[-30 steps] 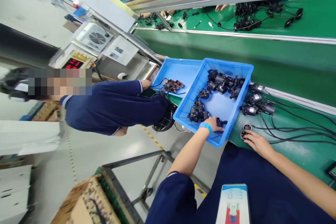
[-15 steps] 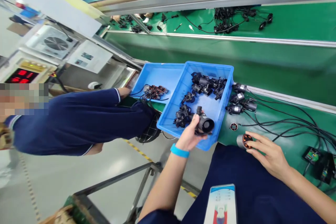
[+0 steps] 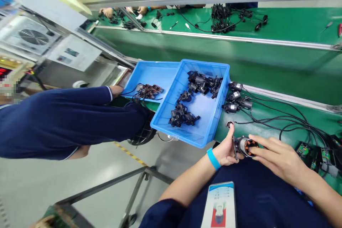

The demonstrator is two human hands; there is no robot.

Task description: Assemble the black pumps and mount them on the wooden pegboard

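Over the near edge of the green bench (image 3: 269, 128) my two hands meet on one small assembly. My left hand (image 3: 226, 148), blue band on its wrist, is closed on a black pump housing (image 3: 236, 146). My right hand (image 3: 275, 154) pinches a round stator with copper windings (image 3: 249, 145) against that housing. Just left stands a blue tray (image 3: 208, 128) with several black pump housings (image 3: 181, 115) in it. A single small ring part (image 3: 229, 124) lies on the bench above my left thumb.
A second blue tray (image 3: 152, 74) holds copper-wound stators (image 3: 149, 91). Three wired pumps (image 3: 236, 98) with black cables (image 3: 288, 121) lie right of the trays. A co-worker's blue sleeve (image 3: 66, 121) reaches in from the left. Across the green conveyor (image 3: 213, 50), other hands work among cables.
My left hand lifted a black housing out of the blue tray and carried it right to the stator in my right hand. The view swung to the right.
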